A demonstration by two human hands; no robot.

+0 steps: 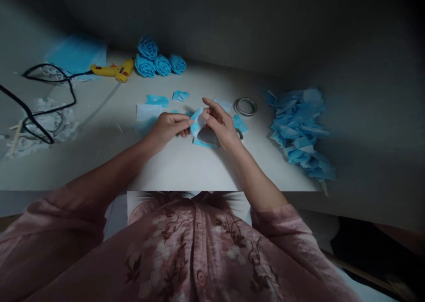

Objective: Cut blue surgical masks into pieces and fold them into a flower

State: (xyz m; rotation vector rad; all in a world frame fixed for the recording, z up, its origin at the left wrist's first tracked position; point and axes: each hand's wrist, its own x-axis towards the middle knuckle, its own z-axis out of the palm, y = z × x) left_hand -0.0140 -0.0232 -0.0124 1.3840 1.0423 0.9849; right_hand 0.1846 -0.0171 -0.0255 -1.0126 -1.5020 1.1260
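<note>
Over the middle of the table, my left hand (171, 127) pinches a small blue and white piece of thin cloth (195, 124) between thumb and fingers. Just right of that piece is my right hand (222, 121), its index finger stretched out and apart from the thumb. Whether its thumb touches the cloth is hard to tell. Beneath the hands lies another blue piece (205, 143), partly hidden. Flat cut pieces, one white (148, 112) and one blue (157, 100), rest beyond my left hand, and a folded blue piece (180, 95) lies farther back.
Several blue cloth roses (162, 65) stand at the back beside a yellow glue gun (122, 71) with a black cord (75, 91). Blue sheets (78, 54) and white scraps (49, 120) lie left. Wire rings (245, 106) and a heap of blue pieces (300, 129) are right.
</note>
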